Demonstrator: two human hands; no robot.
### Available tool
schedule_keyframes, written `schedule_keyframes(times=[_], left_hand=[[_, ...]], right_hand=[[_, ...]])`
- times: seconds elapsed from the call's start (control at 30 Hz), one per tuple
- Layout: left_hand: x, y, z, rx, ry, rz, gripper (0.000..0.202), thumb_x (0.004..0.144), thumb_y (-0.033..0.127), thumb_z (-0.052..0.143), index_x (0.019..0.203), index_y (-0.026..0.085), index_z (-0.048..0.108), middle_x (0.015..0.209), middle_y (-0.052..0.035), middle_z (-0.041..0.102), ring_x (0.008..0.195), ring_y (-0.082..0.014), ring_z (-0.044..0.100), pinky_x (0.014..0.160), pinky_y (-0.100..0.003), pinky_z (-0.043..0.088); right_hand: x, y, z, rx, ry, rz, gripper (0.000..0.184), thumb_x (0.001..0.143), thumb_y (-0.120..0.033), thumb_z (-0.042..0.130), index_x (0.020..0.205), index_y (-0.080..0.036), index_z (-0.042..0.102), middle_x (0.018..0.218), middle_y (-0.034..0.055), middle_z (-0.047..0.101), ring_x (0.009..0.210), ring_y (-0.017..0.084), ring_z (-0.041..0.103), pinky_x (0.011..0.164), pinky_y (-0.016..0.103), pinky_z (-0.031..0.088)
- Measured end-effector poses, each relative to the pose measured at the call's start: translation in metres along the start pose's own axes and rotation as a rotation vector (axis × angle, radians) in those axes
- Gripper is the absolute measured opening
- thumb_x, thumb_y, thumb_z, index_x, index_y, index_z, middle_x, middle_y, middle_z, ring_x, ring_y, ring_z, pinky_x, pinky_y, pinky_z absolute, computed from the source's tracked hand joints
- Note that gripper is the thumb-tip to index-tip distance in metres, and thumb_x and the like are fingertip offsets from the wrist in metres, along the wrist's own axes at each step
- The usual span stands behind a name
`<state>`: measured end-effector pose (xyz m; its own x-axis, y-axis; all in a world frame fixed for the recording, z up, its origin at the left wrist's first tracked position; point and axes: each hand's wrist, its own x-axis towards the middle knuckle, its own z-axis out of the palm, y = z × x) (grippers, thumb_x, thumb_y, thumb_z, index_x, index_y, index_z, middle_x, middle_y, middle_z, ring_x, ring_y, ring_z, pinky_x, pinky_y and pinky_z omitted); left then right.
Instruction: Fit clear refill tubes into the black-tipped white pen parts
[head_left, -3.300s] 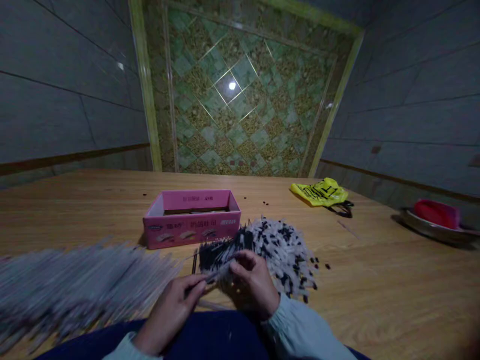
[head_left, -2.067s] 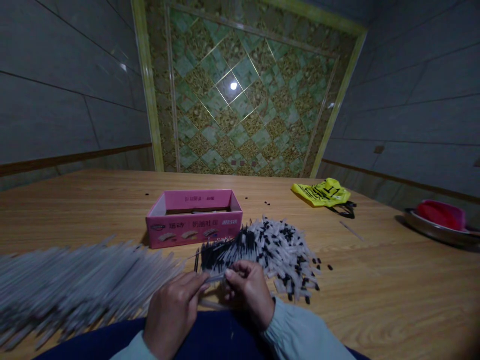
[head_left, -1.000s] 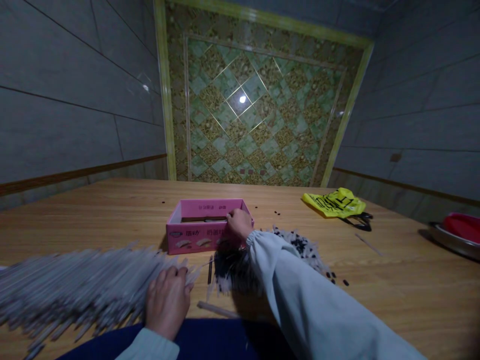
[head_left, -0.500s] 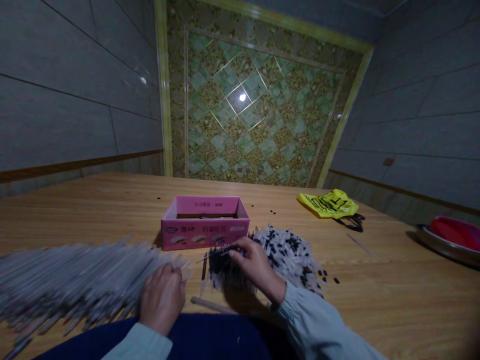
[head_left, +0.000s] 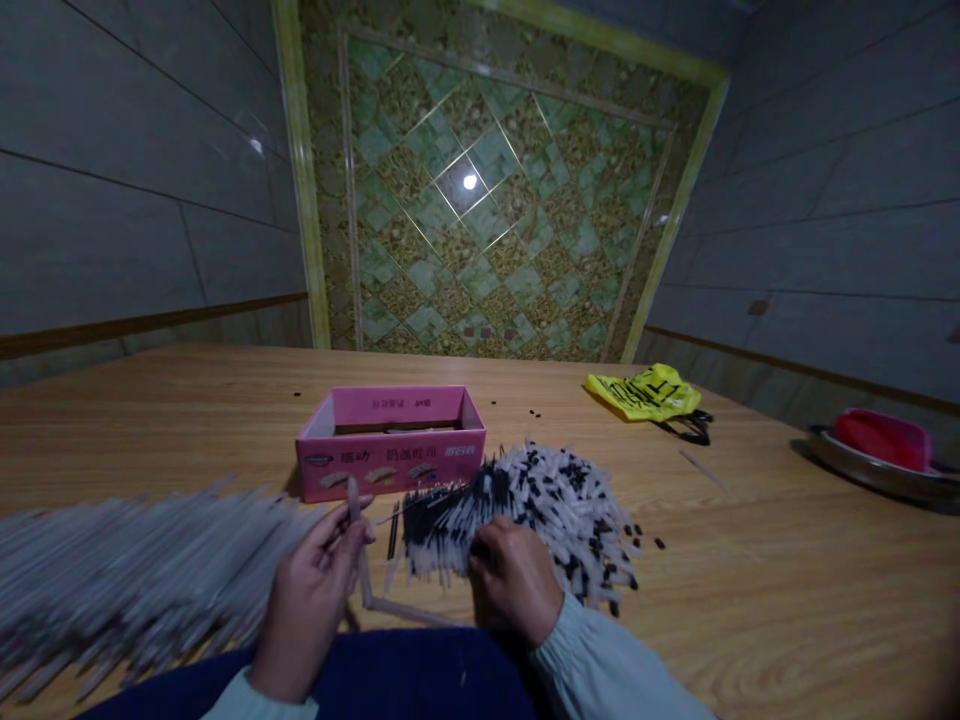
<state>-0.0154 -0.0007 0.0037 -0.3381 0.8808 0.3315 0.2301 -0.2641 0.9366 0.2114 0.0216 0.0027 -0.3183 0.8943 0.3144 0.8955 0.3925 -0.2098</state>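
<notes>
My left hand [head_left: 315, 585] pinches a thin translucent plastic tube [head_left: 364, 570], which stands nearly upright between thumb and fingers. To its left lies a wide heap of long, thin translucent tubes [head_left: 142, 560]. My right hand [head_left: 519, 575] has its fingers curled at the near edge of a pile of small whitish pieces with black ends [head_left: 577, 500]; what the fingertips grip is hidden. Beside that hand, dark thin sticks with pale ends [head_left: 442, 520] are bunched together. On the table in front of my lap rests another pale tube [head_left: 416, 612].
Behind the hands stands an open pink box [head_left: 390, 465] with printed sides. Farther right are a yellow plastic bag [head_left: 645, 393], dark handles beside it, and a metal pan [head_left: 885, 475] with red and pink items. A few black bits [head_left: 660, 543] are scattered on the wooden table [head_left: 750, 590].
My left hand has lifted from the tube heap and turned, now raising one tube upright. My right hand has moved down and nearer from above the dark sticks. The view has shifted slightly.
</notes>
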Motion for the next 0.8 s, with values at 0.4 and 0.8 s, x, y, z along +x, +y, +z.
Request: schedule_keyframes(times=[0.4, 0.8], left_hand=[[-0.002, 0.005, 0.013, -0.587, -0.114, -0.441, 0.040, 0.056, 0.030, 0.079, 0.089, 0.015, 0.061, 0.074, 0.0019, 0.061, 0.056, -0.0060, 0.052, 0.052, -0.016, 0.046], [0.002, -0.002, 0.009, -0.569, -0.027, -0.493, 0.031, 0.063, 0.021, 0.075, 0.089, 0.012, 0.062, 0.076, -0.0020, 0.065, 0.056, -0.0074, 0.058, 0.049, -0.015, 0.049]], right_hand=[[-0.005, -0.026, 0.013, -0.075, -0.026, -0.089, 0.012, 0.073, -0.028, 0.059, 0.073, -0.017, 0.062, 0.078, 0.0065, 0.062, 0.072, 0.019, 0.055, 0.066, 0.031, 0.028], [-0.012, -0.023, -0.013, -0.168, 0.043, 0.021, 0.013, 0.073, -0.020, 0.052, 0.064, -0.017, 0.061, 0.070, 0.0071, 0.062, 0.064, 0.018, 0.055, 0.061, 0.030, 0.026]])
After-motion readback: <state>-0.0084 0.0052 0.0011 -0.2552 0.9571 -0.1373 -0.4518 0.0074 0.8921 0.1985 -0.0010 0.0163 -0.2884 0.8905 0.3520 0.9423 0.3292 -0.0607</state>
